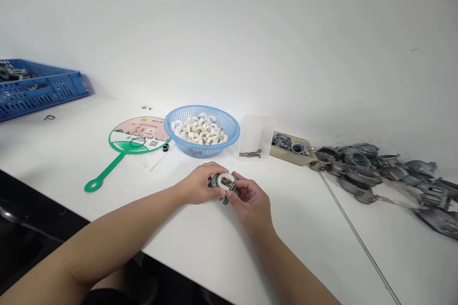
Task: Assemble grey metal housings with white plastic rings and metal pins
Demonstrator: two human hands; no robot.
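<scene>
Between my two hands is a small grey metal housing (224,200) with a white C-shaped ring (221,179) seated in its top. Brass-coloured and dark bits show in the ring's opening. My left hand (202,183) grips the housing's left side, thumb at the front and fingers behind. On the other side my right hand (253,205) is closed on the right edge, its thumb and fingertips near the ring's opening. The fingers hide part of the housing. Just beyond stands a blue plastic basket (202,151) full of white ring-shaped parts (200,131).
Right of the basket are a clear plastic box (255,133) with dark thin pieces, a beige tray (291,156) of metal parts, and a pile of grey metal housings (361,176). A green-handled fan (110,167) lies left. A blue crate (43,90) stands far left.
</scene>
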